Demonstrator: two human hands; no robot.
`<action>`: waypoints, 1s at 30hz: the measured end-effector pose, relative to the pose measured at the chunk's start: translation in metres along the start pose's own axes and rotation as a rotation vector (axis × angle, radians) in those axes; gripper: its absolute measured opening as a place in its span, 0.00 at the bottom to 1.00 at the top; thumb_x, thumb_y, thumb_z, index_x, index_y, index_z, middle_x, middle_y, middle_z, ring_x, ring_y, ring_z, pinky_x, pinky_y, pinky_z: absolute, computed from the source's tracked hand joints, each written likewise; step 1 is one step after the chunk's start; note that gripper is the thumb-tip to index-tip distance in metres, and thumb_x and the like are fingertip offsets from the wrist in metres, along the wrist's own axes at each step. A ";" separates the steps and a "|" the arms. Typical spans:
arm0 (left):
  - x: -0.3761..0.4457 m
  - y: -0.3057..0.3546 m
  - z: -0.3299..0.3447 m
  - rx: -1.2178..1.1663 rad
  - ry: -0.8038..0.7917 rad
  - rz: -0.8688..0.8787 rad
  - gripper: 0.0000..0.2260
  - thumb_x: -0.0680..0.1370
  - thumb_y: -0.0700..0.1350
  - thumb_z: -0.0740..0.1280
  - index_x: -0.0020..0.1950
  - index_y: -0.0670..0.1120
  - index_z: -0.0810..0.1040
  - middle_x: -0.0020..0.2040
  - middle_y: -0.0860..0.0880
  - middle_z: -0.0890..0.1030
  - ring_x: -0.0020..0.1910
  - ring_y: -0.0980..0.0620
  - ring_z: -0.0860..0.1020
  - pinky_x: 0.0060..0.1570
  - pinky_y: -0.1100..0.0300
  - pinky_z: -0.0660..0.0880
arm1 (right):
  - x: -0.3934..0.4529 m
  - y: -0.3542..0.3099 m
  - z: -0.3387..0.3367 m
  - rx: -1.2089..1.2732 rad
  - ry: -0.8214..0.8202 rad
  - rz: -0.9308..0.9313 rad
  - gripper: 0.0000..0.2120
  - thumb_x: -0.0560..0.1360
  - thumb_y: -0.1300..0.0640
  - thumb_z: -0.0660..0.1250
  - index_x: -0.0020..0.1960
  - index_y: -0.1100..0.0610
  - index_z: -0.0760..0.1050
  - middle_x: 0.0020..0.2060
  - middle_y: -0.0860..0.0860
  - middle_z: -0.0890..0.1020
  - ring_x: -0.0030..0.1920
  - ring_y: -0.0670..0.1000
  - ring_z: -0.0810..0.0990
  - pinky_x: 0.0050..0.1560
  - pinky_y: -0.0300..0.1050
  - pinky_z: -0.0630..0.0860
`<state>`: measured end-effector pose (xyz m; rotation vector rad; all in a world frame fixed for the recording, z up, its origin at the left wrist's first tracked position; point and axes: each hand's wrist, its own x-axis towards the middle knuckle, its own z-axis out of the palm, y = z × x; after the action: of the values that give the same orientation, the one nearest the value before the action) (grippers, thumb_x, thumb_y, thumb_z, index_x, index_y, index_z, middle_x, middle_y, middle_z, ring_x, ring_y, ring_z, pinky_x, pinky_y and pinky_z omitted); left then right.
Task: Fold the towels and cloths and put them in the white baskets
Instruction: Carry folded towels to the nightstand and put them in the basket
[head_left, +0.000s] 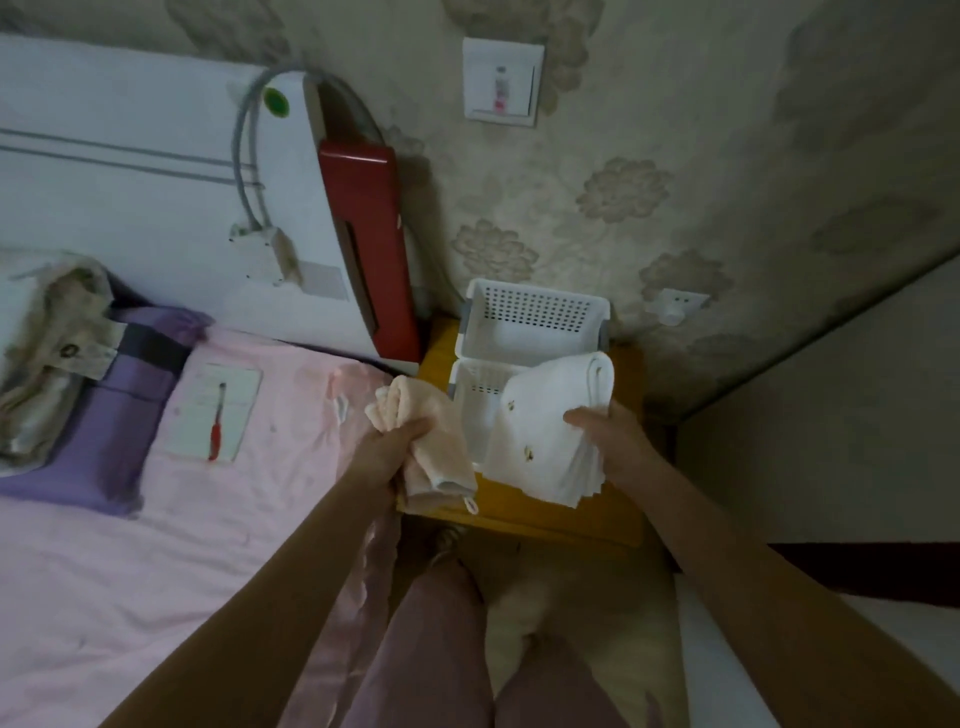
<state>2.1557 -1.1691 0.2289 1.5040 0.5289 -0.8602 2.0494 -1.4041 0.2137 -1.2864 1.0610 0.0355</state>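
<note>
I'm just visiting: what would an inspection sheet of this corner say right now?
Surface: yellow stand beside pink bed.
Job's things: two white baskets, far basket and near basket; pink cloth; folded white towel over near basket.
Clutter: card with red pen; purple pillow.
Hands: left hand grips pink cloth; right hand holds white towel.
Cables: grey cable on white appliance.
Surroundings: floral wallpaper, wall switch.

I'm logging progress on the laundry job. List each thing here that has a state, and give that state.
Left hand: grips the pink cloth.
Pink cloth: folded, held beside the near basket.
Right hand: holds the white towel.
White towel: folded, held over the near basket.
Far basket: nothing visible inside.
Near basket: mostly hidden by the towel.
Red pen: lying on a white card on the bed.
</note>
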 end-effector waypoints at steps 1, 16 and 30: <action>0.015 0.007 -0.002 0.001 0.009 -0.001 0.22 0.74 0.46 0.72 0.66 0.42 0.72 0.56 0.41 0.80 0.52 0.43 0.79 0.48 0.49 0.78 | 0.014 -0.003 0.008 0.040 -0.029 0.019 0.16 0.75 0.64 0.68 0.62 0.56 0.74 0.51 0.54 0.80 0.52 0.57 0.78 0.54 0.55 0.75; 0.155 0.022 -0.019 0.051 0.133 0.059 0.19 0.74 0.46 0.71 0.64 0.43 0.75 0.54 0.45 0.82 0.52 0.46 0.81 0.40 0.55 0.78 | 0.158 0.051 0.048 0.172 0.029 0.420 0.08 0.72 0.66 0.65 0.49 0.58 0.73 0.49 0.58 0.79 0.48 0.59 0.77 0.49 0.54 0.75; 0.168 0.031 0.006 0.367 0.374 0.365 0.15 0.77 0.43 0.68 0.63 0.40 0.76 0.51 0.49 0.79 0.52 0.50 0.78 0.48 0.57 0.73 | 0.180 0.087 0.053 0.199 0.010 0.496 0.10 0.70 0.64 0.67 0.51 0.60 0.75 0.47 0.59 0.80 0.51 0.59 0.80 0.53 0.54 0.78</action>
<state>2.2813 -1.2063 0.1186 2.0418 0.3564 -0.4012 2.1335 -1.4255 0.0255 -0.8242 1.3357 0.2912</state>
